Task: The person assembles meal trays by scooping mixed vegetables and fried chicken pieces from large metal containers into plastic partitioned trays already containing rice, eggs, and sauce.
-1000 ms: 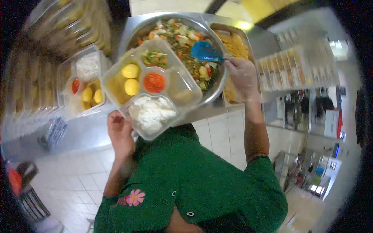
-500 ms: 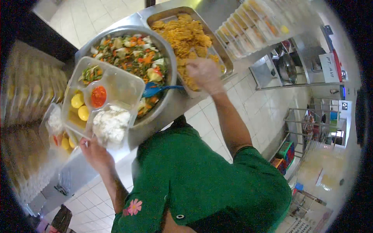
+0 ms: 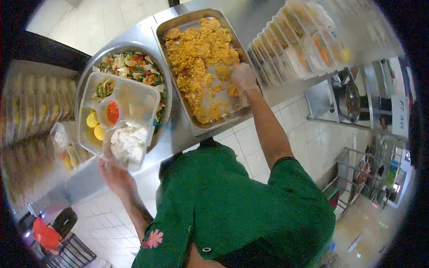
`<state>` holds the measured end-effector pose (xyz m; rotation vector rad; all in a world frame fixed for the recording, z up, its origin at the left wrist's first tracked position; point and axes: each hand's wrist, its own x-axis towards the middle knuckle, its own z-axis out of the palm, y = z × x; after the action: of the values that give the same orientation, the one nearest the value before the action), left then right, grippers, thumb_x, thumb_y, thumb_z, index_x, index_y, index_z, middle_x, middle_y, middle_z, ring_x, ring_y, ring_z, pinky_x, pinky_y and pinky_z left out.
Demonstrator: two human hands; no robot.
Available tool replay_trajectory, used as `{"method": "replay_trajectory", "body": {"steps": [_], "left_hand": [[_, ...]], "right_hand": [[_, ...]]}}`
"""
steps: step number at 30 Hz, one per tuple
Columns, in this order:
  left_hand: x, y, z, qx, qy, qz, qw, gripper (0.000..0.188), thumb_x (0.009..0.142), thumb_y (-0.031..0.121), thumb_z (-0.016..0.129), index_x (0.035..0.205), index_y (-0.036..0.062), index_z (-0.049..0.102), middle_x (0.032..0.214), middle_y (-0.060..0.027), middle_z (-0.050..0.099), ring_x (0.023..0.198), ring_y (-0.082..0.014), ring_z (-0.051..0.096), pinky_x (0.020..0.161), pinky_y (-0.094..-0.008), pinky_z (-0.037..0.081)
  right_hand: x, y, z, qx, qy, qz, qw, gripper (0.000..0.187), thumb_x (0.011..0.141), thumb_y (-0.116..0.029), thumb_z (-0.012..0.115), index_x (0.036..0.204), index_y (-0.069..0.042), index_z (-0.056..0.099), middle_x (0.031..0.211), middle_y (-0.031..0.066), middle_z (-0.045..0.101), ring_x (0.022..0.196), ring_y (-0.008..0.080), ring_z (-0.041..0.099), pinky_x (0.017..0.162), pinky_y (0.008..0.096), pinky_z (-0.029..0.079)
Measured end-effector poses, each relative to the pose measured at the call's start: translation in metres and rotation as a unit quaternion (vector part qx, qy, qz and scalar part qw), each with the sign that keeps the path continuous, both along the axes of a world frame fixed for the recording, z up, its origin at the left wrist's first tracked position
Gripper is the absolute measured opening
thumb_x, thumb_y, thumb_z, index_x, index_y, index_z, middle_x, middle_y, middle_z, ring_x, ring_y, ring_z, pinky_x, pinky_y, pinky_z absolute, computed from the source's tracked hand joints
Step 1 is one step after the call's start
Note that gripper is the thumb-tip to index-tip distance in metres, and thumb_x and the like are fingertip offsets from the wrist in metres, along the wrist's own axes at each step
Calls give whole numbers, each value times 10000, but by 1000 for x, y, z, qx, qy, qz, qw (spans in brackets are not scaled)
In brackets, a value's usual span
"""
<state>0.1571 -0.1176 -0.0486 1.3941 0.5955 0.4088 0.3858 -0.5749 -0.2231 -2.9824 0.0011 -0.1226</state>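
Note:
My left hand [image 3: 117, 177] grips the near edge of a clear plastic compartment tray [image 3: 151, 94], held tilted over a round metal basin. In its compartments sit white rice [image 3: 129, 142], two yellow eggs [image 3: 99, 131], red chili sauce [image 3: 112, 112] and some mixed vegetables [image 3: 104, 89]; one large compartment holds no food. My right hand [image 3: 245, 77], in a clear glove, reaches into the right side of a rectangular metal pan [image 3: 203, 129] of golden crumb-covered fried pieces [image 3: 201, 49]. Its fingers curl downward among them, slightly blurred, hiding whatever they hold.
The basin [image 3: 86, 71] contains chopped vegetables [image 3: 129, 62], with a blue utensil [image 3: 157, 124] mostly behind the tray. Filled trays stand in stacks at left [image 3: 40, 96] and right [image 3: 295, 49]. Another filled tray [image 3: 67, 145] lies left. Metal shelving [image 3: 357, 116] stands at far right.
My right hand has moved from the pan's near middle to its right side. The view has shifted, and the held tray now covers more of the basin and the blue utensil.

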Motion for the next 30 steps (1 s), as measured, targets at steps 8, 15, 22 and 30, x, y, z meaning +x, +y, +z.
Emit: {"method": "replay_trajectory", "body": {"steps": [8,15,22,30], "left_hand": [[1,-40,17,-61,-32,38,997,239,953,139,530,1180,96,470,1240,-113,589,1129,-217,561,897,-380,480],[7,-19,5,-81,-85,-48,992,257,942,78,534,1178,84,433,1232,-147,562,1043,-191,574,823,-315,513],[19,-34,24,-89,-76,-28,993,215,924,34,551,1108,49,442,1127,-107,572,934,-138,584,697,-214,502],[20,-16,13,-115,-73,-94,986,224,933,49,559,1122,45,440,1109,-88,568,954,-157,578,782,-281,492]], "right_hand": [[-25,12,22,-71,-92,46,992,184,781,-179,608,867,-30,673,875,168,672,765,308,658,639,442,532],[53,15,-10,-252,-183,5,950,173,899,-173,529,859,-43,637,773,103,594,655,239,633,528,337,505],[39,19,15,-133,112,-63,983,200,876,-158,520,974,-52,659,877,117,665,778,232,668,659,363,541],[-9,23,32,306,3,-151,940,333,796,-266,640,1048,-48,648,982,176,695,913,310,674,784,425,532]]}}
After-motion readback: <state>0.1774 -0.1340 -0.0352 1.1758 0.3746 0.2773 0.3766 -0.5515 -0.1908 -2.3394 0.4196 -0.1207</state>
